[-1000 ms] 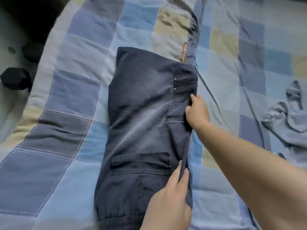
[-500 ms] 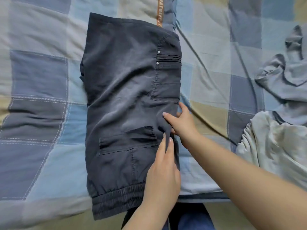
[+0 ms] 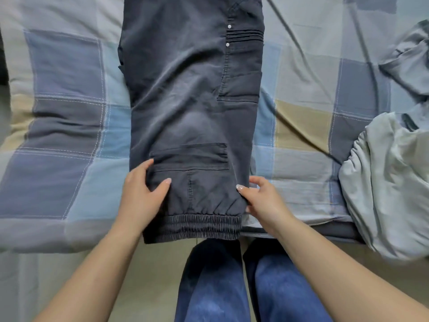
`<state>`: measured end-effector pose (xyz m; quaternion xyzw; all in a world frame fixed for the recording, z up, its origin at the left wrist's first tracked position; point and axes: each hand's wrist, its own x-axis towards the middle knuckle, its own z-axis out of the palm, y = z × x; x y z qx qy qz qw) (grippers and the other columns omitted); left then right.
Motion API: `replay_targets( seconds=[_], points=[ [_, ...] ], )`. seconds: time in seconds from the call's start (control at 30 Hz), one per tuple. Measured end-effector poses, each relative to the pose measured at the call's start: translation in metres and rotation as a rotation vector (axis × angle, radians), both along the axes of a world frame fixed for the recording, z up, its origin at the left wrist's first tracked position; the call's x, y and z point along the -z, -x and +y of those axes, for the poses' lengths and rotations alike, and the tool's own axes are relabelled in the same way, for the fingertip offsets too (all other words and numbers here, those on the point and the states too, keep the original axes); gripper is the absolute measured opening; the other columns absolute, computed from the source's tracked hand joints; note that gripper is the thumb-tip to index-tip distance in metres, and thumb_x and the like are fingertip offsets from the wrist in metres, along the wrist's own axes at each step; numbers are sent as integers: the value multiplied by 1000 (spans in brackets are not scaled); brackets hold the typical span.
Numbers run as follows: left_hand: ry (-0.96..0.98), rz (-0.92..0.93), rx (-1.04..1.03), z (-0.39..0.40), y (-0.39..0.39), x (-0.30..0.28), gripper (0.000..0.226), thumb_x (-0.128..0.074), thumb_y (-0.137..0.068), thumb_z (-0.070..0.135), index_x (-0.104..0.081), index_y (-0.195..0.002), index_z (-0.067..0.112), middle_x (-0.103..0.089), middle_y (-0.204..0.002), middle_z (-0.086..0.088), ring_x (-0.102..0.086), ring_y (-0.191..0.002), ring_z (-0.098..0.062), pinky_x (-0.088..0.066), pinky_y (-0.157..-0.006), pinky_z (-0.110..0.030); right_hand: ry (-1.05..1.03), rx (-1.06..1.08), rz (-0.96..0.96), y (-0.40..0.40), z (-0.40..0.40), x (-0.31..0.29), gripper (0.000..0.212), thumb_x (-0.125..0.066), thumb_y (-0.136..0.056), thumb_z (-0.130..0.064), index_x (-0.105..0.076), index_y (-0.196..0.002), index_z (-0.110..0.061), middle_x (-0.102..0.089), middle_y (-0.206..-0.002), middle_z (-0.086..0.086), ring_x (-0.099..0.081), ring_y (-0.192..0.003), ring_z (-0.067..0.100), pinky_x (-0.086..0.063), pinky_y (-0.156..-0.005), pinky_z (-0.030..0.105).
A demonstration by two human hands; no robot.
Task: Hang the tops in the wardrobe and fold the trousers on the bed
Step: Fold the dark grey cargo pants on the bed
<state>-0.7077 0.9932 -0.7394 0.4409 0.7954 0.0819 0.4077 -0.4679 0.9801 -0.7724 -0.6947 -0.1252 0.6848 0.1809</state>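
On the bed [image 3: 58, 117], I see dark cargo trousers [image 3: 190, 101] lying flat. Left hand [image 3: 141, 194] and right hand [image 3: 264, 201] pinch opposite leg edges above the elastic cuff [image 3: 192, 226], fingers grasping fabric.

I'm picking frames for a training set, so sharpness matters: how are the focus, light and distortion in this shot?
Head view: soft, even light with no glare; the dark grey cargo trousers show crisp stitching at centre, and both hands, left and right, look sharp; the checked patchwork quilt smears toward the left edge and bows with wide-angle distortion; the pale grey-green garment at right is slightly soft.

Probably a bedroom: patchwork-quilted bed [image 3: 65, 126], strewn clothes [image 3: 390, 182].
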Motion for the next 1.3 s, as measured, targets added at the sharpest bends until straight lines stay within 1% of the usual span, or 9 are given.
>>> replay_targets(
  seconds=[0.17, 0.23, 0.47, 0.6, 0.8, 0.97, 1.07, 1.17, 1.3],
  points=[
    [148, -87, -290, -33, 25, 4, 57, -73, -82, 27, -48, -131, 14, -61, -117, -7, -61, -102, -19, -49, -93, -37, 9, -125, -173, 2, -23, 7, 20, -64, -88, -35, -63, -83, -15, -67, -83, 3, -62, -84, 17, -52, -92, 48],
    [186, -151, -366, -40, 29, 3, 51, -73, -81, 35, -52, -124, 17, -67, -105, 0, -65, -94, -16, -53, -84, -35, 54, -112, -87, 4, -31, 4, 39, -65, -85, -41, -56, -85, -3, -52, -83, 22, -50, -81, 20, -49, -96, 51],
    [294, -517, -536, -46, 39, -8, 19, -60, -93, 22, -58, -105, 8, -70, -104, -6, -69, -85, -9, -57, -66, -19, 7, -9, 279, -5, -37, -6, 22, -53, -95, -33, -61, -105, -16, -73, -100, 1, -69, -93, 18, -52, -89, 38],
    [262, -473, -470, -50, 37, -11, 37, -63, -90, 23, -49, -121, 6, -68, -104, -8, -70, -79, -14, -57, -60, -21, -12, -125, 176, 0, -33, -10, 29, -57, -94, -28, -55, -115, -9, -69, -98, 2, -67, -73, 14, -55, -68, 28],
    [375, -406, -354, -57, 46, -20, 46, -69, -87, 23, -48, -125, 10, -67, -114, -11, -68, -81, -20, -56, -54, -23, 76, -168, 27, -4, -44, -25, 25, -58, -94, -20, -40, -77, -16, -54, -48, -8, -51, -39, 2, -47, -45, 19],
    [538, -380, -111, -90, 56, -44, 38, -66, -89, 23, -49, -123, 28, -67, -115, 1, -66, -83, -17, -55, -59, -28, 223, -262, 21, -1, -88, -43, 30, -58, -94, -21, -37, -72, -18, -45, -40, -8, -54, -46, 5, -29, -31, 12],
    [460, -366, 13, -107, 56, -65, 60, -63, -90, 23, -32, -133, 50, -62, -120, 13, -69, -87, -22, -58, -58, -36, 174, -253, 38, 1, -111, -63, 8, -54, -96, -17, -50, -90, -17, -51, -46, -10, -58, -43, 3, -19, -31, 11],
    [209, -374, 39, -111, 56, -81, 73, -59, -93, 20, -16, -132, 63, -45, -137, 27, -61, -108, -9, -57, -64, -32, -7, -168, 2, -1, -115, -79, 54, -56, -94, -11, -34, -124, -50, -53, -49, -3, -52, -40, 7, -24, -33, 16],
    [108, -478, -125, -88, 54, -104, 30, -45, -100, 15, -62, -116, 35, -63, -114, -4, -60, -87, -10, -54, -60, -18, -252, -60, -12, 1, -85, -104, 34, -50, -96, -6, -59, -112, -35, -43, -62, 6, -43, -40, 8, -32, -35, 18]
  ],
)
